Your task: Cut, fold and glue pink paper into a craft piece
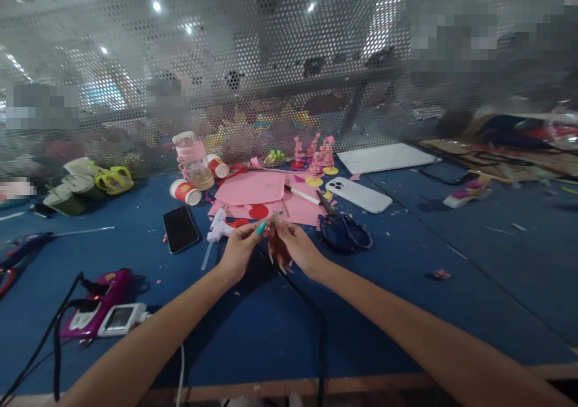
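At the blue craft table (406,286), I have both hands brought together over the work: the left hand (239,247) and the right hand (293,247) meet fingertip to fingertip, each pinched almost closed on one small craft piece (274,219), pale with a hint of green, too small and blurred for me to name more exactly. By my reading, the step in hand is fine assembly, fitting or pressing a tiny part together; the next move would call for a steady pinch and small, careful pressure, since the piece is slight enough to slip or bend. The piece sits between the tips of both thumbs and forefingers, raised just above the table, in front of the pink paper sheets (253,189). A white glue gun (219,229) lies just left of my left hand, a black phone (180,228) beyond it. Dark-handled scissors (345,229) rest near my right hand, with a white phone (359,194) behind them and finished pink figures (316,151) farther back by the perforated screen (271,64)
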Available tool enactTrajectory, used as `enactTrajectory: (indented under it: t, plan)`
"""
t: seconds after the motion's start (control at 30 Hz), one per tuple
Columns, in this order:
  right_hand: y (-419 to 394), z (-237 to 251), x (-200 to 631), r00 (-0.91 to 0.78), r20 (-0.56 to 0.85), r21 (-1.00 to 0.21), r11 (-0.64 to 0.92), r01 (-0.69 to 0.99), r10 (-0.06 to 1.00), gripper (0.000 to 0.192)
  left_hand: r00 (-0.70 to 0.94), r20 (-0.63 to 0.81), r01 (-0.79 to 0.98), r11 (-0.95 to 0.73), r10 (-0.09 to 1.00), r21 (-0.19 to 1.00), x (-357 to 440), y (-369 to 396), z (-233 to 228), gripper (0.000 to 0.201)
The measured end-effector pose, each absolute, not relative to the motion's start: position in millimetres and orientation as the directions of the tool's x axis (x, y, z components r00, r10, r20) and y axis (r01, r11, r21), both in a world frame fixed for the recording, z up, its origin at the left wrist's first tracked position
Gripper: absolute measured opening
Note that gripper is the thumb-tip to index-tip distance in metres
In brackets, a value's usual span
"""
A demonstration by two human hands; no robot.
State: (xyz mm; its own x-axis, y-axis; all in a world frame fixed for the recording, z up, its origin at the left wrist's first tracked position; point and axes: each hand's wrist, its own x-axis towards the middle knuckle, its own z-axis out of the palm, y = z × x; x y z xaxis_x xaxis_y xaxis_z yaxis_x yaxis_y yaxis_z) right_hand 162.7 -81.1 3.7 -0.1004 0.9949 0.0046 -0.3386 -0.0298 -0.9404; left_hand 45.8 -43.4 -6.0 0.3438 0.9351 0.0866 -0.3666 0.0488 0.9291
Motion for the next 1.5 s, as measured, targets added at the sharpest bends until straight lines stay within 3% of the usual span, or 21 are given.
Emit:
enactTrajectory:
  t: [0.33,0.57,0.73,0.9,1.13,1.3,1.5]
  plan:
    - [-79,0,161,-0.129,0.015,-0.946,-0.028,-0.324,0.991,0.042,0.384,0.064,-0.353,0.083,0.921,0.932,46,-48,-5,0.028]
    - [-82,-4,159,-0.081,0.091,-0.953,0.063,-0.297,0.992,0.041,0.429,0.11,-0.253,0.002,0.897,0.967,45,-50,4,0.024]
    - [-82,-4,158,-0.055,0.043,-0.957,0.025,-0.29,0.998,0.042,0.43,0.151,-0.218,-0.061,0.89,0.974,44,-50,6,0.02]
    - [-80,-4,160,-0.13,-0.016,-0.943,-0.058,-0.327,0.991,0.048,0.347,0.091,-0.233,-0.008,0.933,0.972,46,-51,5,0.023]
    - [-80,-4,159,-0.085,-0.003,-0.942,-0.032,-0.335,0.996,0.045,0.38,0.089,-0.242,0.006,0.921,0.97,46,-51,5,0.022]
    - [-82,-2,160,-0.033,-0.025,-0.961,-0.034,-0.276,0.999,0.041,0.423,0.176,-0.201,-0.097,0.889,0.975,43,-50,2,0.023]
    - [-82,0,165,0.037,0.027,-0.986,0.032,-0.166,0.999,0.041,0.219,0.342,-0.005,-0.35,0.914,0.937,39,-54,0,0.026]
